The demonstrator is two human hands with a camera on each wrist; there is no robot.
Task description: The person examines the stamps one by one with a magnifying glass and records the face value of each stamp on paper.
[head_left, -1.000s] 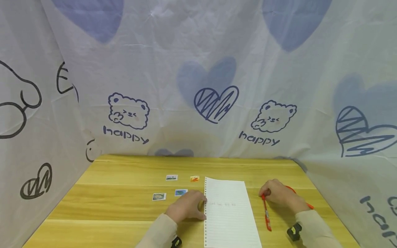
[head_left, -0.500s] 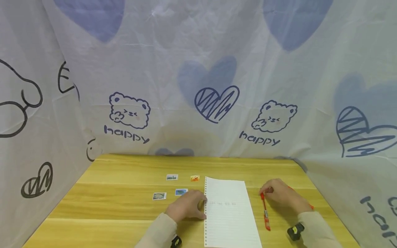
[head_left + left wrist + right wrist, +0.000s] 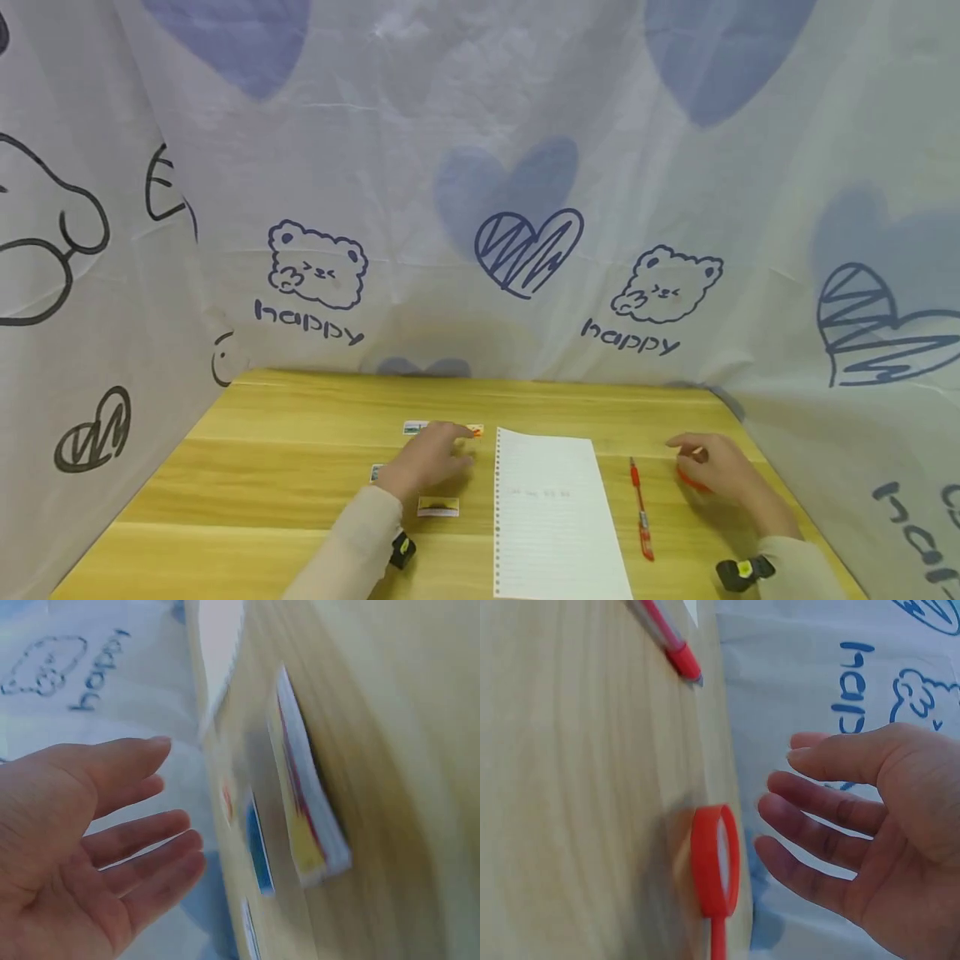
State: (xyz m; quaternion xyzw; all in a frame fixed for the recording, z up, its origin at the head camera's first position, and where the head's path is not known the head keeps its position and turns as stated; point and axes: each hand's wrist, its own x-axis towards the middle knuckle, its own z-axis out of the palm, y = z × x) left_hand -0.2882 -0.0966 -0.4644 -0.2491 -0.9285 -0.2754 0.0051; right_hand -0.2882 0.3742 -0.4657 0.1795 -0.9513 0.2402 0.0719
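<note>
My left hand [image 3: 426, 462] hovers over several postage stamps, fingers loosely spread and holding nothing. Beneath its wrist lies a yellow stamp [image 3: 438, 507]. An orange stamp [image 3: 477, 431] shows past the fingertips, and a grey-green stamp [image 3: 414, 427] is partly covered. The left wrist view also shows a blue stamp [image 3: 259, 844], which the hand hides in the head view. On the right, my right hand [image 3: 716, 468] is above a red magnifying glass [image 3: 706, 862], its fingers relaxed and apart from it. Between the paper and that hand lies a red pen [image 3: 641, 515].
A sheet of lined paper [image 3: 558, 542] with punched holes and faint handwriting lies mid-table. The wooden table [image 3: 300, 500] is enclosed by a white curtain [image 3: 420, 325] printed with hearts and bears.
The right hand has let go of the pen and moved right, over the magnifying glass. The left hand has left the paper's edge and moved left and away; a yellow stamp now shows beneath its wrist.
</note>
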